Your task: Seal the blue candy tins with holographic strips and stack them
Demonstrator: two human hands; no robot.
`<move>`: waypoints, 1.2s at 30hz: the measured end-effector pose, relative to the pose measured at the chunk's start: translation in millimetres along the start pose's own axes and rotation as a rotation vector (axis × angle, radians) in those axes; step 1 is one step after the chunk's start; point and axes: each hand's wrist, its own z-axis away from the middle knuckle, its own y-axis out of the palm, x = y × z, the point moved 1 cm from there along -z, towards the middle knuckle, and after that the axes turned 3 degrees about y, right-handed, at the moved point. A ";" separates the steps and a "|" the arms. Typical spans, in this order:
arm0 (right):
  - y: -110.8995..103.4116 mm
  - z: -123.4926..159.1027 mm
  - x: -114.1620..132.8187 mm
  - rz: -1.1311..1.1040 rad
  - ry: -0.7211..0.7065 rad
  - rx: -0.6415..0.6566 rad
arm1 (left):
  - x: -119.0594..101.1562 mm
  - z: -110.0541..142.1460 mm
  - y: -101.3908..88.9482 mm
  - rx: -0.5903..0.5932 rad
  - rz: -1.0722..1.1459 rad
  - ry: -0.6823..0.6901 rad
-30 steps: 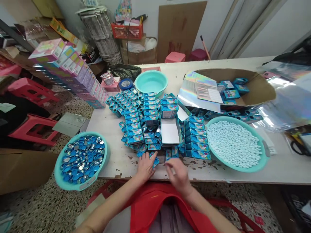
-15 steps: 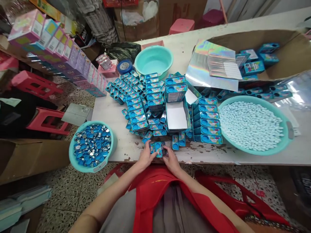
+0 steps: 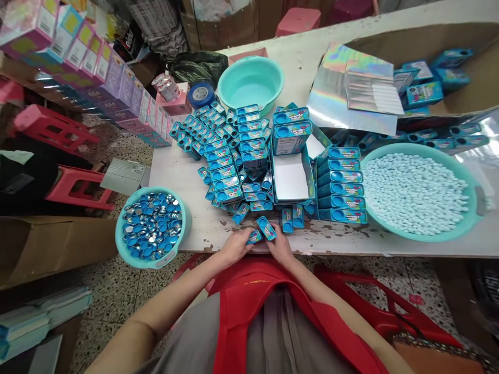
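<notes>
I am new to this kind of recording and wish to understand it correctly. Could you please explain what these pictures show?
There is no machine here: you see a person's two bare hands. One camera, worn on the person's head, takes every picture, looking forward and down.

The left hand holds one small blue box, and the right hand holds another blue box, both near the front edge of the table.

Behind them lie many similar boxes, some stacked, around a larger open box with a white inside. To the right stands a basin of small white pieces; to the left, another basin contains round blue and silver pieces.
</notes>
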 end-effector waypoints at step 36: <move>-107.4 -26.8 38.7 1.122 -0.599 0.074 | -49.5 0.1 -46.9 -0.153 -0.083 -0.074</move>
